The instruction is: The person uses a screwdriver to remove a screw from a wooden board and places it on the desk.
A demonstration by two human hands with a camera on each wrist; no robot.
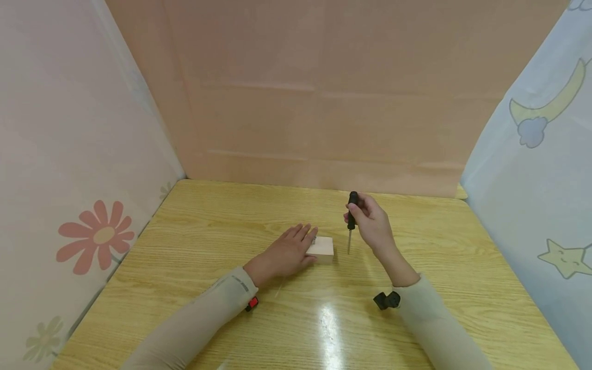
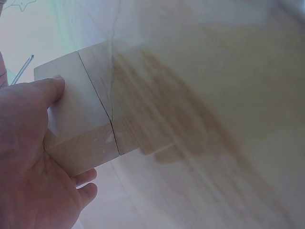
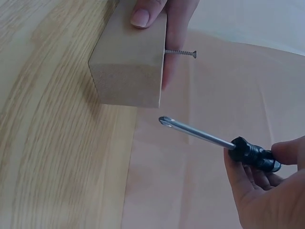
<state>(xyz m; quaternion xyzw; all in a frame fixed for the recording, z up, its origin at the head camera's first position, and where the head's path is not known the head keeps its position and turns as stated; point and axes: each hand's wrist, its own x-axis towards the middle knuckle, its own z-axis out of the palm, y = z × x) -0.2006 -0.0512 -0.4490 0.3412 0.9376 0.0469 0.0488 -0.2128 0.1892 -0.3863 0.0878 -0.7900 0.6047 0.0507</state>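
Note:
A pale wooden block (image 1: 324,245) lies on the table, with my left hand (image 1: 287,253) holding it at its left end. In the left wrist view the thumb presses one face of the block (image 2: 78,100), and fingertips show past another side. A metal screw (image 3: 182,52) stands partly sunk in the block's top face, its head and thread exposed near the left fingers. To the right of the block, my right hand (image 1: 375,226) grips the black handle of a screwdriver (image 3: 205,135). Its shaft points down, and the cross-shaped tip is apart from both screw and block.
The wood-grain table (image 1: 208,216) spreads around the block. An orange-brown sheet (image 1: 314,103) hangs behind it. Patterned cloths stand at the left (image 1: 69,169) and right (image 1: 522,205). Dark devices sit at both wrists.

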